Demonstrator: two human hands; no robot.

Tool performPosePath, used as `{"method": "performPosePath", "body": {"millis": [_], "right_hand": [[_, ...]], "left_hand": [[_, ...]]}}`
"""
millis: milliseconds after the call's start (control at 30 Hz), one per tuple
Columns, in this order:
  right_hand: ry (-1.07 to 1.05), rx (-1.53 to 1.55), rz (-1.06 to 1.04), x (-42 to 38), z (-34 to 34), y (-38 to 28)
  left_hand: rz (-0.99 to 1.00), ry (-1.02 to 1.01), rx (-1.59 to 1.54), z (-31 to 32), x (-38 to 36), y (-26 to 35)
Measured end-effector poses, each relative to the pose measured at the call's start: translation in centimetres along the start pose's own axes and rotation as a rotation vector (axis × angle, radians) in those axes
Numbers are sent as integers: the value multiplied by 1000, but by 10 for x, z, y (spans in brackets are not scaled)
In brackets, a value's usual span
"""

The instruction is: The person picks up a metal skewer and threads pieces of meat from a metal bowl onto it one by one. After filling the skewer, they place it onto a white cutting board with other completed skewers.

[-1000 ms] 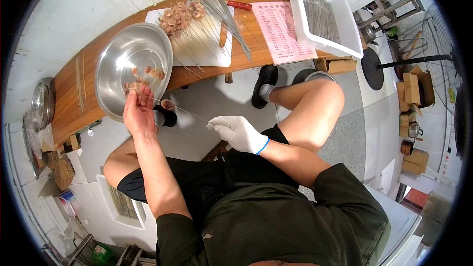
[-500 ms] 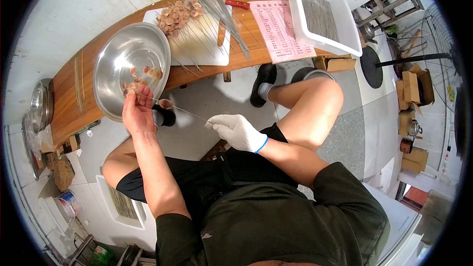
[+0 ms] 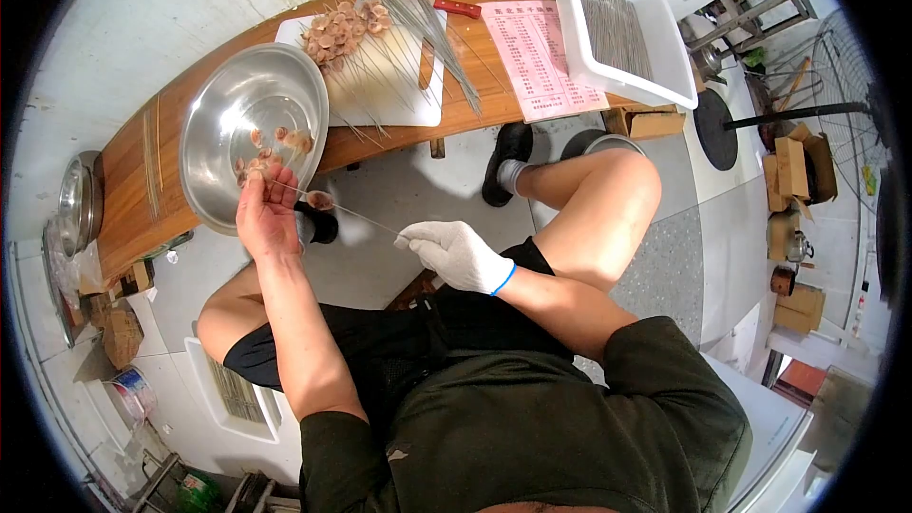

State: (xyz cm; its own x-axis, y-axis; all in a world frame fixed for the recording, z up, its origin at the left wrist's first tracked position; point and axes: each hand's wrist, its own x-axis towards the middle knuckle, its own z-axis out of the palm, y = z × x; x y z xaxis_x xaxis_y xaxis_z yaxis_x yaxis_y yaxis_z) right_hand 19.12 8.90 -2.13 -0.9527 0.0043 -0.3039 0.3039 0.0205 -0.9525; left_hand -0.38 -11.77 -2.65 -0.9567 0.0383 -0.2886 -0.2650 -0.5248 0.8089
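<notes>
My left hand (image 3: 269,214), bare and palm up, is at the near rim of the steel bowl (image 3: 214,123), its fingertips pinched on a small brownish meat piece (image 3: 256,169). My right hand (image 3: 458,256), in a white glove, is closed on the near end of a thin metal skewer (image 3: 366,218). The skewer slants from the glove to the left fingers, where its tip is hidden. One meat piece (image 3: 320,199) is threaded on it beside the left fingers. Several more pieces (image 3: 281,134) lie in the bowl.
A white cutting board (image 3: 380,95) on the wooden table (image 3: 123,171) bears piled meat pieces (image 3: 337,33) and loose skewers (image 3: 437,43). To the right are a red-handled knife (image 3: 458,8), a pink printed sheet (image 3: 541,57) and a white bin (image 3: 679,76) of skewers.
</notes>
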Motion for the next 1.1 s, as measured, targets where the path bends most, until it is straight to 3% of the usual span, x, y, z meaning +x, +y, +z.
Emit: {"method": "performPosePath", "body": {"millis": [367, 567, 667, 767, 867, 967, 1100], "right_hand": [[-1, 19, -14, 5, 2, -8], [-24, 75, -11, 2, 2, -6], [0, 85, -108, 3, 6, 7], [-54, 145, 113, 0, 5, 0], [-2, 66, -55, -1, 6, 8], [-8, 163, 58, 0, 4, 2], [0, 74, -2, 0, 4, -2]], "left_hand": [[-34, -61, -157, 9, -6, 9], [16, -48, -55, 9, -6, 7], [34, -18, -26, 11, -5, 4], [27, -50, -67, 9, -3, 1], [24, -30, -77, 14, -6, -1], [23, -15, -96, 12, -5, -2], [44, -25, -116, 14, -6, -2]]}}
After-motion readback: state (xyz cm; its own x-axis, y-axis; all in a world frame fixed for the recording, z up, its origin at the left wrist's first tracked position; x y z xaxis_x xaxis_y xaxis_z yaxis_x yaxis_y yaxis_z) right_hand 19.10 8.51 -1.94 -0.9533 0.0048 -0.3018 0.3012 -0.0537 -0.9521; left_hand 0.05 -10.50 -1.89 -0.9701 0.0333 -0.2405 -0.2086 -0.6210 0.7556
